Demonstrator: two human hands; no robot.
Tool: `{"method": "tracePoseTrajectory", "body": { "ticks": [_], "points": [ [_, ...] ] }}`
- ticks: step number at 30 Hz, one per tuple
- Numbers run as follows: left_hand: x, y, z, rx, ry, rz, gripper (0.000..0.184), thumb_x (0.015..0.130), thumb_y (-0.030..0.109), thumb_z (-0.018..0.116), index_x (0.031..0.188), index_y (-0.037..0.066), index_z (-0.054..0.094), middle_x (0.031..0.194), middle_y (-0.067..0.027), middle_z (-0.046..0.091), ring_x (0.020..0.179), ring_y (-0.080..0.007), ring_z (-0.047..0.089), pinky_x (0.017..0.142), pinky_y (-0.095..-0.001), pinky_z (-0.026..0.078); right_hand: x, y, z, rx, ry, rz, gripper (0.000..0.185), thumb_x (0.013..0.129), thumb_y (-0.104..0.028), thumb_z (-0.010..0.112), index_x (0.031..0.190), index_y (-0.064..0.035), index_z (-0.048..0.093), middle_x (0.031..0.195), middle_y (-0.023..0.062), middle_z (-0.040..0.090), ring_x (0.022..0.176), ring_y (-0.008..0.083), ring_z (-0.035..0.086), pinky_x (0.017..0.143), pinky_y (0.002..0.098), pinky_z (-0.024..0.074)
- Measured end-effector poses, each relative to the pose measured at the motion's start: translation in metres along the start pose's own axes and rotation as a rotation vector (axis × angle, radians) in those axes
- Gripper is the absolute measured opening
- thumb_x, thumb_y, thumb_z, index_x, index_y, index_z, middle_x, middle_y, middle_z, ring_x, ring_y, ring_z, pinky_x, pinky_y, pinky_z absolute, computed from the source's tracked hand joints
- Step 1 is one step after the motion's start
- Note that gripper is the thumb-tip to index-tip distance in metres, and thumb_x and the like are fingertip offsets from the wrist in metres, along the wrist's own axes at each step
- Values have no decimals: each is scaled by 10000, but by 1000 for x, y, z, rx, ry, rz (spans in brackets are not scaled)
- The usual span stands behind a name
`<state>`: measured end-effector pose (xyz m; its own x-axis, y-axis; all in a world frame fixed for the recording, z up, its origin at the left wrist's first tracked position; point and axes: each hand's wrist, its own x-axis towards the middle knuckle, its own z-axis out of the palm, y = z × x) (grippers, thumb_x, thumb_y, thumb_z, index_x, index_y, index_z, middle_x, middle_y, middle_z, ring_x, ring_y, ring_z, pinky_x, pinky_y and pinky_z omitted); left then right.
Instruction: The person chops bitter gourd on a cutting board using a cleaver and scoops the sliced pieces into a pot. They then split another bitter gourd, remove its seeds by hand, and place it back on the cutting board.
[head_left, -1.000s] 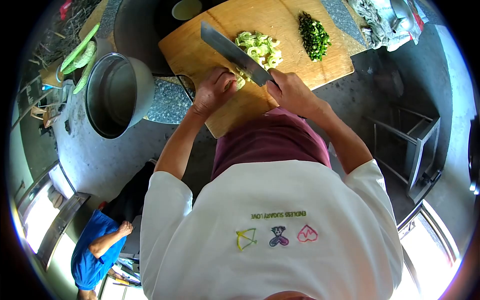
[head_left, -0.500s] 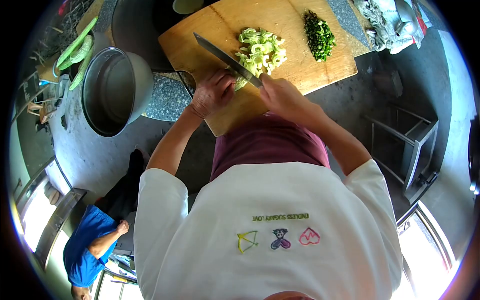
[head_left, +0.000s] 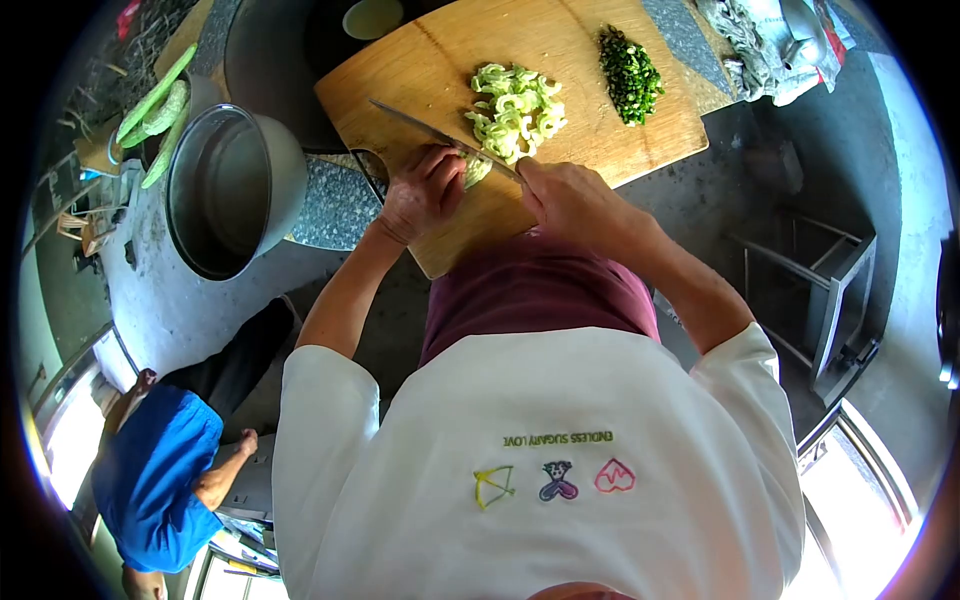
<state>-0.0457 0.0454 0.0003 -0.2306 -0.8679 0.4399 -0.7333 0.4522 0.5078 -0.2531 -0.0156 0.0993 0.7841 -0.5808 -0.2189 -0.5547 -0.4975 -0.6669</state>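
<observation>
Speckled grey counter [head_left: 335, 205] and smooth grey floor [head_left: 205, 325] surround the work, seen from above in a rounded, wide field. Upon the counter lies a wooden cutting board [head_left: 605, 150], set at a slant, its near corner projecting past the counter's edge beside your maroon garment [head_left: 545, 290]. Your right hand [head_left: 580, 205] is closed around the knife [head_left: 425, 128], whose handle is hidden in your grip; the blade, viewed nearly edge-on, runs to the upper left, just beyond your left hand [head_left: 425, 195]. Your left fingers [head_left: 440, 165] are curled onto a pale green piece [head_left: 477, 170], which sits on the board directly beside the blade and is partly covered by that hand. Across the blade, near it, lies a loose pile of pale green slices [head_left: 515, 110]; well apart, toward the board's right end, is a heap of finely chopped dark green pieces [head_left: 632, 78]. To your left, note the metal pot [head_left: 288, 175], with long green vegetables [head_left: 158, 95] beyond it. At lower left, another person in a blue shirt [head_left: 160, 470] appears, well apart from you.
</observation>
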Motion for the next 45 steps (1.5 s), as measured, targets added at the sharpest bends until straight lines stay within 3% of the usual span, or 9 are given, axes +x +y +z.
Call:
{"method": "tracePoseTrajectory", "body": {
  "ticks": [5, 15, 20, 24, 27, 30, 32, 39, 45],
  "points": [
    [-3, -2, 0, 16, -6, -14, 113, 735, 55, 577, 845, 41, 552, 859, -122, 550, 803, -311, 548, 692, -381, 471, 6, 3, 20, -65, -29, 73, 114, 811, -90, 447, 837, 20, 454, 634, 243, 563, 647, 409, 574, 571, 492, 442],
    [-3, 0, 2, 22, 16, -12, 140, 736, 90, 568, 868, 47, 583, 864, -102, 564, 774, -290, 545, 682, -370, 473, 9, -5, 1, -73, -107, 75, 133, 811, -85, 430, 893, 20, 435, 655, 245, 565, 640, 413, 565, 583, 505, 424],
    [-4, 0, 0, 26, -24, -24, 125, 735, 82, 577, 855, 45, 572, 850, -96, 554, 768, -289, 543, 669, -375, 472, 18, 11, 40, -27, 18, 75, 119, 826, -113, 450, 848, 4, 441, 618, 251, 531, 601, 415, 542, 567, 498, 411],
    [-5, 2, -3, 35, -41, -49, 138, 730, 99, 576, 862, 59, 585, 847, -94, 561, 766, -275, 549, 673, -367, 481, 18, 12, 30, -37, 44, 57, 118, 829, -113, 448, 858, 1, 444, 627, 252, 534, 610, 419, 541, 574, 502, 408],
    [-3, 1, 2, 18, 57, 14, 104, 731, 73, 586, 833, 51, 575, 828, -89, 556, 761, -291, 537, 657, -379, 469, 11, 2, 16, -33, -7, 58, 119, 829, -112, 452, 854, 4, 442, 623, 251, 534, 607, 423, 537, 567, 503, 406],
    [-6, 1, 1, 24, 8, -21, 111, 727, 69, 591, 836, 54, 575, 841, -89, 559, 764, -291, 538, 661, -379, 468, 13, 2, 24, -27, -73, 89, 133, 819, -102, 442, 873, 19, 446, 643, 244, 557, 642, 426, 551, 586, 508, 418],
    [-3, 1, -1, 57, 14, 1, 113, 725, 82, 588, 836, 60, 584, 853, -86, 565, 775, -278, 548, 668, -368, 480, 21, 13, 44, -17, 25, 36, 123, 816, -101, 449, 857, 15, 453, 637, 241, 556, 638, 428, 548, 574, 506, 416],
    [-3, 2, 0, -5, 40, -6, 120, 731, 73, 583, 850, 59, 580, 843, -90, 553, 769, -293, 531, 672, -375, 464, 14, 0, 11, 82, 0, 49, 119, 802, -94, 456, 854, 13, 453, 632, 243, 549, 639, 436, 543, 576, 515, 412],
    [-3, 2, -4, 82, -27, -3, 132, 708, 87, 580, 836, 55, 583, 852, -82, 558, 762, -269, 545, 644, -356, 480, 25, 15, 55, 63, 137, 27, 102, 806, -78, 464, 845, 14, 444, 625, 266, 516, 631, 440, 526, 558, 494, 401]
  ]
}}
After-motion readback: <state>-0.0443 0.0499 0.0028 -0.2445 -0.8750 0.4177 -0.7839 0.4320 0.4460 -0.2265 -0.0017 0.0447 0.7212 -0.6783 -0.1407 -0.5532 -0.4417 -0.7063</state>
